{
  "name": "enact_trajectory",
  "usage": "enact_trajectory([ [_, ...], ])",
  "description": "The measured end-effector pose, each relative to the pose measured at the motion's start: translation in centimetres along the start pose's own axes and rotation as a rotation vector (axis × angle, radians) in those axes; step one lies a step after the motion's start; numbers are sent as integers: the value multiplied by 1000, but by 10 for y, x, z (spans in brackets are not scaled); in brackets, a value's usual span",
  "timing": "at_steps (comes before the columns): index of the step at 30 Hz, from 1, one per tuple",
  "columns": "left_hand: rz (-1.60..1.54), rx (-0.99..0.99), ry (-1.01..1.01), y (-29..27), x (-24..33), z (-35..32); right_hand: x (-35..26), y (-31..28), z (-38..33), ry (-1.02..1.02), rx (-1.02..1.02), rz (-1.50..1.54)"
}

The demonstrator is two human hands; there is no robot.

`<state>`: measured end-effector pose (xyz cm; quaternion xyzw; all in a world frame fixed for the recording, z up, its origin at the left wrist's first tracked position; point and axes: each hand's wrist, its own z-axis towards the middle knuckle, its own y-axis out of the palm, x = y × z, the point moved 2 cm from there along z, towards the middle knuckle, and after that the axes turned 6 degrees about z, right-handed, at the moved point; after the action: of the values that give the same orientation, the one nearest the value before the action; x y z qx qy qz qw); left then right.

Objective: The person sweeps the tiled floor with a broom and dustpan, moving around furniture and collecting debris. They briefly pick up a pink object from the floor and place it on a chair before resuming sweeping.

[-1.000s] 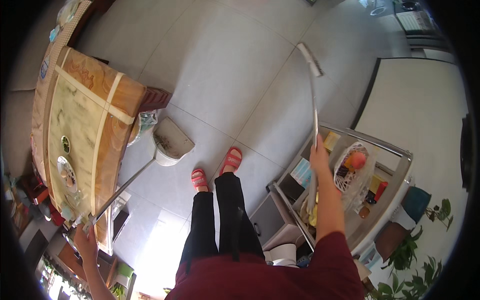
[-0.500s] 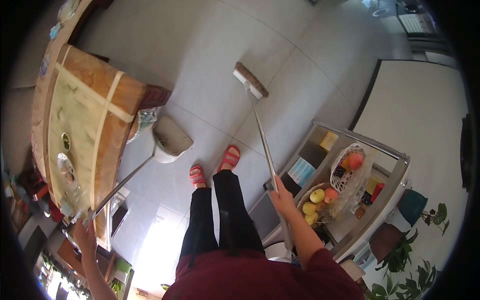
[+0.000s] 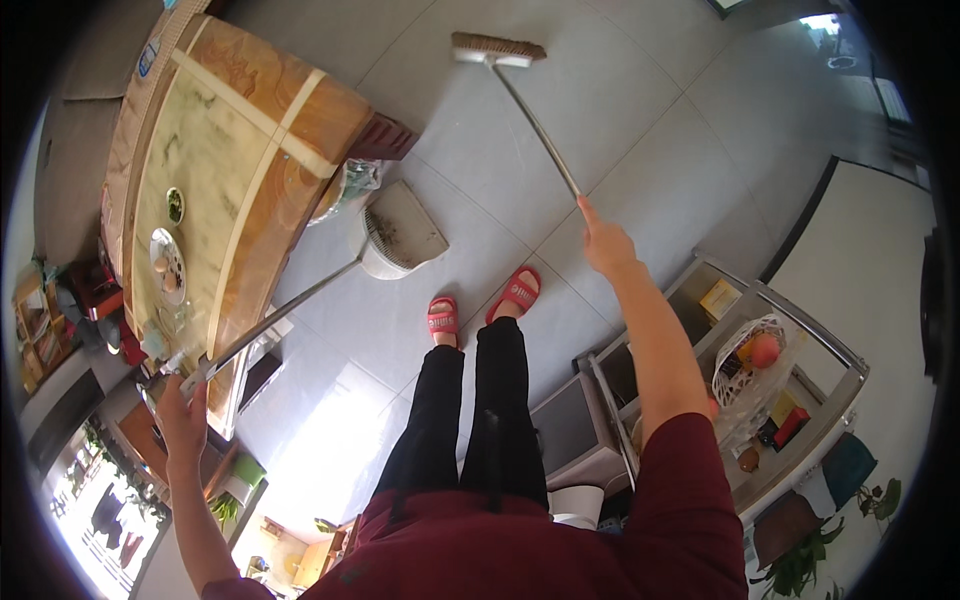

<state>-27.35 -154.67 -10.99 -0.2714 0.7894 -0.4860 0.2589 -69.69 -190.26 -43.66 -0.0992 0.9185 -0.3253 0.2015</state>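
Observation:
My right hand (image 3: 608, 243) is closed round the metal handle of a broom (image 3: 537, 126). The arm is stretched out ahead, and the broom's brown-bristled white head rests on the grey tiles at the far middle. At the left, my left hand (image 3: 182, 415) grips the upper end of a long-handled dustpan (image 3: 405, 262). Its white pan lies on the floor in front of my feet, beside the table's corner, with dark debris and comb-like teeth along its back edge. Some of the left fingers are hidden behind the handle.
A marble-topped table (image 3: 213, 150) stands at the left, with a plate of food (image 3: 167, 265) and a plastic bag (image 3: 350, 188) by its corner. On the right is a glass-topped cabinet (image 3: 810, 345) holding a white fruit basket (image 3: 742, 357). Potted plants (image 3: 797, 562) stand behind it.
My right hand has moved forward, pushing the broom head farther away and turning it. The view has shifted, and the dustpan stays on the floor in my left hand.

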Motion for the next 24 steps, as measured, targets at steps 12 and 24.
enact_trajectory([
  [12, 156, 27, -11, -12, 0, -9, 9, -56, -224, 43, -322, -231],
  [24, 157, -14, 43, -26, 27, -3, -59, 126, -227, 205, -45, 440],
])
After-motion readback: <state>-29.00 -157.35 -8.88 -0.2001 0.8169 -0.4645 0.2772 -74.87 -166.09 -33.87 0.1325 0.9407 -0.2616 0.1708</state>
